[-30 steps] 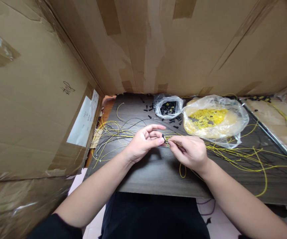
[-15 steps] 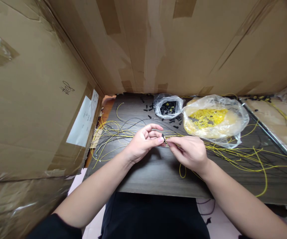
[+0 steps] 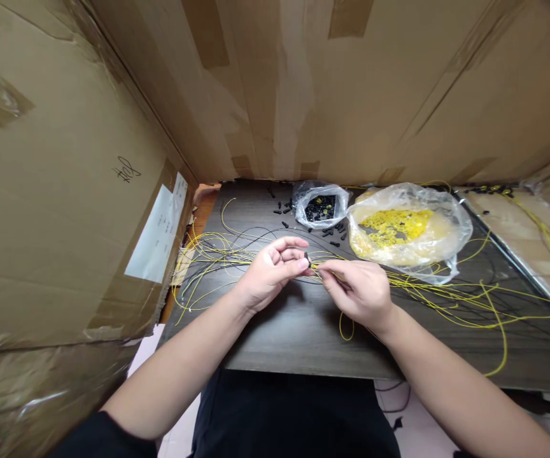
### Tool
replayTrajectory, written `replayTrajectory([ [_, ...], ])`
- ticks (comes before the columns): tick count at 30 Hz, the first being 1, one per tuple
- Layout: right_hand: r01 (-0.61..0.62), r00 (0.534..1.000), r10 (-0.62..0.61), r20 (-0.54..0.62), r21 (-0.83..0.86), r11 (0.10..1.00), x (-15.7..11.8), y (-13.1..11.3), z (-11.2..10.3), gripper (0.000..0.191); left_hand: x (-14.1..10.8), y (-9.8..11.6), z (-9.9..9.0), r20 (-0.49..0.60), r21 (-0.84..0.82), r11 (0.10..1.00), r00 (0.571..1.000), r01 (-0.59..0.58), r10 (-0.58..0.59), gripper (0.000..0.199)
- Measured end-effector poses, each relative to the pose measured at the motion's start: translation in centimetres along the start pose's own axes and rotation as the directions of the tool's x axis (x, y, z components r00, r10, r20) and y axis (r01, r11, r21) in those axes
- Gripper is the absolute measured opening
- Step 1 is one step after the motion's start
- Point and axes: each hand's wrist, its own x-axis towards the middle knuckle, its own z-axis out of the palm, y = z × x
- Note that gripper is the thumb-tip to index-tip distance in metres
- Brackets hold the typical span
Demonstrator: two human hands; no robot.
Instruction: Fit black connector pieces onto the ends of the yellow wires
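Over the middle of the dark table, my left hand pinches a small black connector housing between thumb and fingers. Just to its right, my right hand has thumb and forefinger closed on a thin yellow wire that leads to the black piece. The joint between wire and housing is too small to make out. Beneath and beyond both hands, loose yellow wires and black ones run across the table. A small yellow wire loop hangs below my right hand.
A clear bag of black housings stands at the back, with several loose black pieces around it. Right of it lies a larger clear bag of yellow parts. Cardboard walls enclose the back and left side.
My hands keep the same grip and have barely moved. Between them, the black housing shows slightly less beyond my left fingertips. The whole view has shifted a little.
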Motion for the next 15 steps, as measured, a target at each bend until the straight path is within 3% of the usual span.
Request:
replayTrajectory([
  [3,-0.02,0.999,0.02,-0.038,-0.008,1.0,0.0,0.1,-0.4,0.014,0.1,0.9,-0.5,-0.054,-0.011,0.998,0.997,-0.059,0.058,0.041],
  [7,-0.026,0.998,0.027,-0.055,0.015,1.0,-0.1,-0.1,-0.6,0.015,0.1,1.2,-0.8,-0.048,0.066,0.996,0.997,-0.054,0.057,0.025],
  [12,-0.112,0.994,0.114,-0.004,0.116,0.987,0.6,-0.3,-0.9,0.009,0.0,0.3,-0.6,0.041,0.327,0.944,0.998,0.033,-0.05,0.022],
  [15,-0.192,0.981,0.187,0.046,0.184,0.964,1.3,-0.3,-1.1,0.005,-0.2,0.2,-0.4,0.072,0.439,0.898,0.997,-0.01,-0.024,0.022],
])
